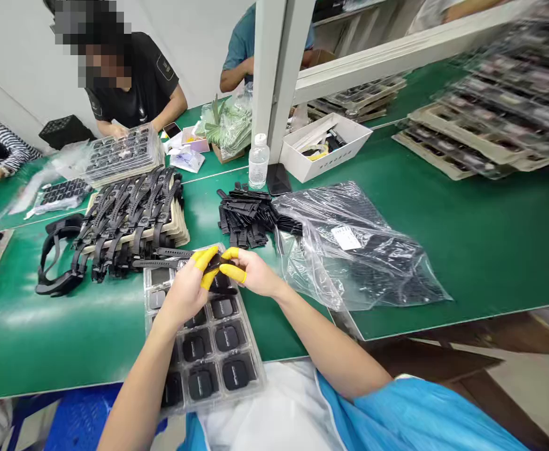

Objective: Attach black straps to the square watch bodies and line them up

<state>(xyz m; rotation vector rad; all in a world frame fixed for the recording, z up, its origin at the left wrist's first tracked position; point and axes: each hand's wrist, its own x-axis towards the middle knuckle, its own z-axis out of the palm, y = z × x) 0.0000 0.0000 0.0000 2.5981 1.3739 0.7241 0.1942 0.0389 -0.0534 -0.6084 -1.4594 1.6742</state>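
Yellow finger cots cover fingertips on both hands. My left hand (187, 291) and my right hand (256, 274) meet above the far end of a clear plastic tray (254, 351), fingers pinched on a small black watch (216, 263) with a strap. Its details are partly hidden by the fingers. Square black watch bodies (228, 338) sit in the tray's compartments. Black watch straps (156, 264) stretch over the tray's far left corner, beside my left hand. Beyond my hands lies a heap of black strap pieces (246, 216).
Stacked trays of strapped watches (133, 216) stand left, near a black headset-like strap (58, 257). A plastic bag of black parts (368, 250) lies right. Behind are a bottle (258, 163), a white box (325, 147) and a post (269, 81). A co-worker (138, 81) sits opposite.
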